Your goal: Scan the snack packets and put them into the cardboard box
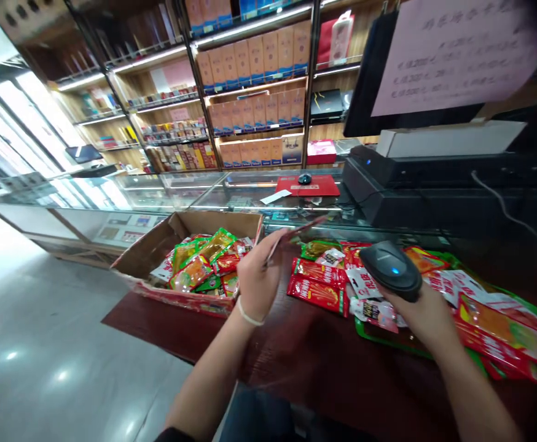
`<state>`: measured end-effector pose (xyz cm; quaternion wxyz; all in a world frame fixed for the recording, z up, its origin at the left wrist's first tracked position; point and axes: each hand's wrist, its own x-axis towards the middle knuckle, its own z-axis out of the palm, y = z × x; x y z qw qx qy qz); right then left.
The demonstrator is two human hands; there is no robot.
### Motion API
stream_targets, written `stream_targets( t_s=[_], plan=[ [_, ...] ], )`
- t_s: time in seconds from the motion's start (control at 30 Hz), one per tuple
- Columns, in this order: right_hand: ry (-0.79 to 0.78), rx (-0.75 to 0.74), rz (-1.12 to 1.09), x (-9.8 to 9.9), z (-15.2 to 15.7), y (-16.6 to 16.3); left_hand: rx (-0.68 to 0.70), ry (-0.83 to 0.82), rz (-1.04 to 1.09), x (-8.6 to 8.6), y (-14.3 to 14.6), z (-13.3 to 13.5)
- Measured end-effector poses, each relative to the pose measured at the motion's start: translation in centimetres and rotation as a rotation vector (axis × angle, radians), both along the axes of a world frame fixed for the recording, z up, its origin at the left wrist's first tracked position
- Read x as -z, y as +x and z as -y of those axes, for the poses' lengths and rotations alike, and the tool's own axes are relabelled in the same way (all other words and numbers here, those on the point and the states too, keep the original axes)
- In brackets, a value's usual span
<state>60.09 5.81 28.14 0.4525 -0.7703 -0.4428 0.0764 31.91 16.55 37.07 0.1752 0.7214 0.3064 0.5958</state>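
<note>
My left hand (260, 276), with a pale band round the wrist, pinches a flat snack packet (296, 232) seen nearly edge-on, its print unreadable. It is raised beside the right end of a cardboard box (158, 291) that holds many red, green and orange snack packets (199, 264). Wrapped round a black handheld barcode scanner (388, 267) is my right hand (427, 316), above a spread of packets. Under and around the scanner lie red packets (319, 285), white-and-pink packets (374, 312) and a large red and orange packet (503, 325).
Behind the dark red table (305, 368) runs a glass display counter (180, 190). On it are a computer mouse (304, 178), a red mat (326, 186) and black register equipment (416, 196). A pink paper (453, 61) hangs on the monitor. Shelves of boxes (259, 58) line the wall.
</note>
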Motion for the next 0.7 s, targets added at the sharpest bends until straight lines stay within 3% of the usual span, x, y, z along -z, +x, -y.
stream_targets(
  t_s=[0.1,0.17,0.33,0.43,0.53,0.63,0.7],
  plan=[
    [0.008,-0.039,0.005,-0.6,-0.5,-1.1,-0.228,0.144,-0.126,-0.6,-5.7,-1.5],
    [0.013,-0.053,0.017,-1.1,-0.9,-1.9,-0.335,0.118,-0.259,0.0,-9.0,-3.3],
    [0.006,-0.138,0.051,-1.5,-1.9,-2.9,-0.325,-0.144,-0.600,2.5,-13.1,-7.0],
    [-0.033,-0.146,0.068,-1.1,-2.2,-2.9,-0.294,-0.173,-0.658,2.6,-12.9,-6.8],
    [-0.050,-0.124,0.087,-0.9,-2.2,-2.8,-0.248,-0.073,-0.638,1.3,-11.0,-5.0],
    [-0.052,-0.151,0.084,-0.7,-2.1,-2.5,-0.123,0.029,-0.589,0.2,-7.5,-2.7],
    [-0.083,-0.126,0.096,-0.6,-1.8,-2.0,0.007,0.069,-0.568,0.4,-4.3,-1.4]
  ],
)
